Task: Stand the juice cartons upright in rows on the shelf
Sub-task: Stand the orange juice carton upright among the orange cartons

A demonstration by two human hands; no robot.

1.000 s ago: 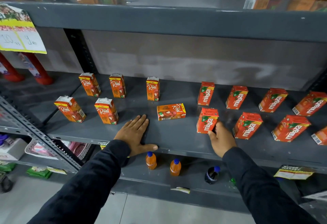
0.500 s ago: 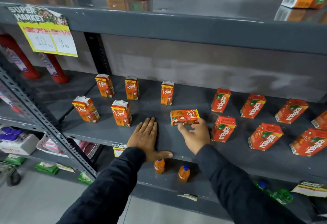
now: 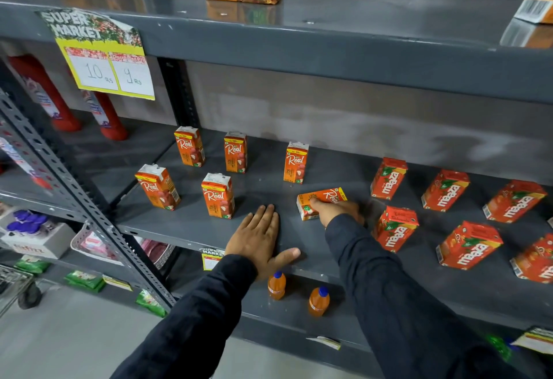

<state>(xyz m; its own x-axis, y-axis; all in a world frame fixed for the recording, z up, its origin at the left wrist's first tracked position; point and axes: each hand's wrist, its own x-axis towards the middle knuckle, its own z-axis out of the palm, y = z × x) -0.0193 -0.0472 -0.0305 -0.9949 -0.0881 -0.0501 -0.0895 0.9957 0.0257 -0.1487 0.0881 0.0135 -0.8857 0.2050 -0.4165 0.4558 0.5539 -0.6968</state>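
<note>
One orange Real carton lies flat on its side on the grey shelf. My right hand grips its near edge, thumb at its left end. Several other Real cartons stand upright in two rows to the left, the nearest at front and at back. Red Maaza cartons stand upright in rows on the right, the closest one beside my right wrist. My left hand rests flat on the shelf, fingers spread, holding nothing.
An upper shelf overhangs closely, with large juice boxes on it and a price sign hanging at left. Two small orange bottles stand on the lower shelf. A slotted metal upright runs diagonally at left. Red bottles stand behind it.
My right hand left the front Maaza carton, moved left and closed on the lying Real carton. The view has shifted closer and to the left. My left hand stayed flat.
</note>
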